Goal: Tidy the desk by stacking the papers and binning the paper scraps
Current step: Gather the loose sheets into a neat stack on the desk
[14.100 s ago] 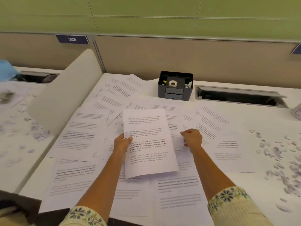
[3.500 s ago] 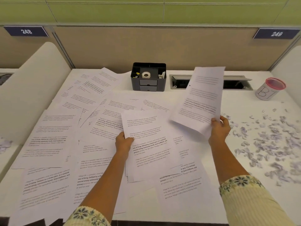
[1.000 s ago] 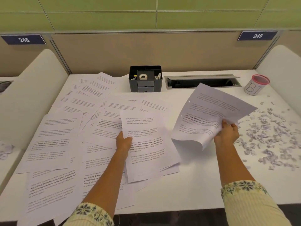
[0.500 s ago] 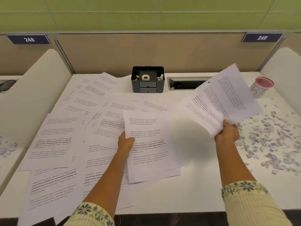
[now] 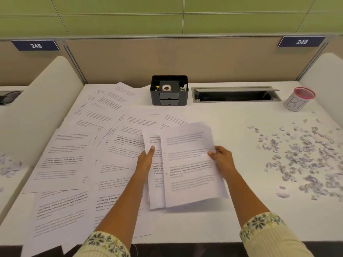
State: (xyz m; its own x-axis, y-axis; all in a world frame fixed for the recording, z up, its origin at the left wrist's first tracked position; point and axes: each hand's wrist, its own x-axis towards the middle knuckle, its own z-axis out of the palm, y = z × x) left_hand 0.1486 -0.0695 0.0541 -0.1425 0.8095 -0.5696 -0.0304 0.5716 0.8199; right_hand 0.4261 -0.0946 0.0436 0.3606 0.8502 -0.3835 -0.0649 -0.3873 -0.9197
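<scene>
A small stack of printed papers lies in the middle of the white desk. My left hand holds its left edge, thumb on top. My right hand pinches the right edge of a printed sheet, which lies slightly askew over the stack and looks blurred. Several loose printed sheets are spread over the left half of the desk, overlapping one another. Torn paper scraps are scattered over the right side.
A black desk organiser with a tape roll stands at the back. To its right are an open cable tray and a white cup with a red rim. White dividers flank the desk. More scraps lie on the left neighbouring desk.
My right hand has brought its sheet from the air at the right down and leftwards onto the stack. The left hand has stayed on the stack's left edge.
</scene>
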